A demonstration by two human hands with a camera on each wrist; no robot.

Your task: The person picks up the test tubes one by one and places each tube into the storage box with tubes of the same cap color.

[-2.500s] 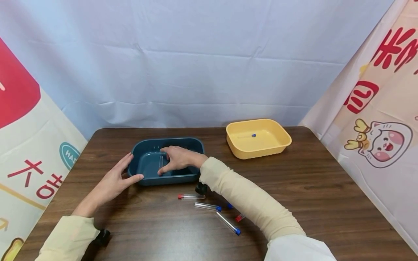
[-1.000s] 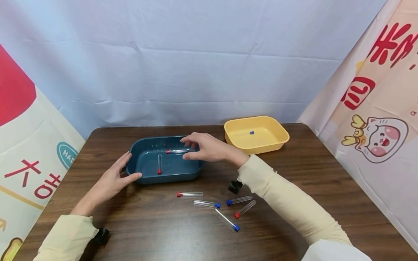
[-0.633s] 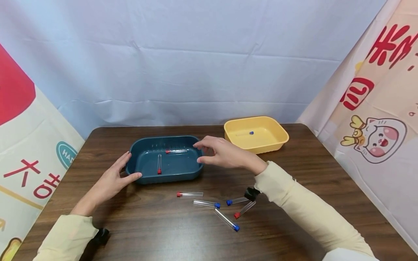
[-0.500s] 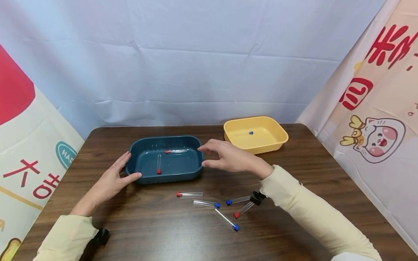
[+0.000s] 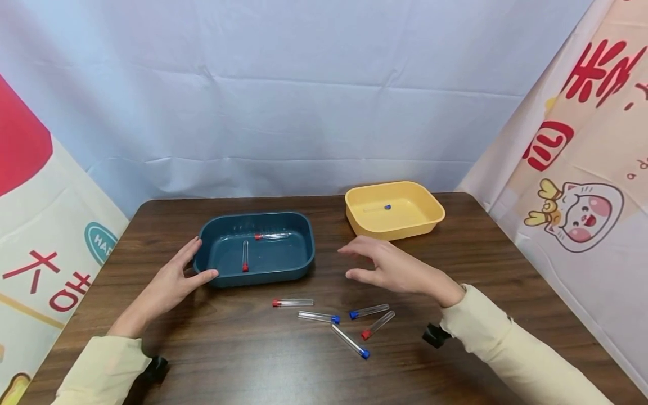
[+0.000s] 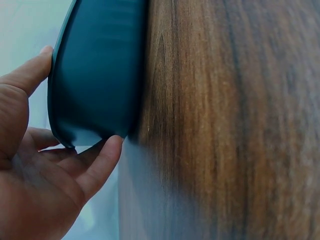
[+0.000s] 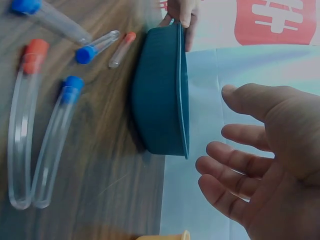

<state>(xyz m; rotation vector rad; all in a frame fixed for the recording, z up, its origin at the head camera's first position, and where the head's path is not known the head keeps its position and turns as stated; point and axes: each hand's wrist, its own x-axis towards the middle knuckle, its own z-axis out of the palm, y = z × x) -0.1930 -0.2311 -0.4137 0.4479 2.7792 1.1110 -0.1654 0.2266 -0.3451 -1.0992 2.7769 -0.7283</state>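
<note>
My left hand [image 5: 172, 281] rests against the left end of a dark blue plastic basin [image 5: 273, 276], thumb on the near rim and fingers along its side. Two test tubes with red caps lie in that basin, one test tube [image 5: 245, 256] pointing toward me and another test tube [image 5: 271, 237] lying crosswise. In the head view, my right hand [image 5: 397, 267] hovers over the table between the basin and the loose tubes, holding nothing. The right wrist view shows its fingers spread and relaxed. Below it lie a blue-capped tube [image 5: 369, 311] and a red-capped tube [image 5: 378, 324].
A yellow basin [image 5: 395, 232] stands at the back right with one blue-capped tube [image 5: 378, 208] inside. On the wooden table [image 5: 228, 360] also lie a red-capped tube [image 5: 293, 302] and two blue-capped tubes, one nearer tube [image 5: 350, 341] and one farther tube [image 5: 319, 316]. A white cloth [image 5: 304, 112] hangs behind.
My right hand has left the blue basin and moved right and toward me, out over the table. Both red-capped tubes stay in the basin. My left hand has kept its place.
</note>
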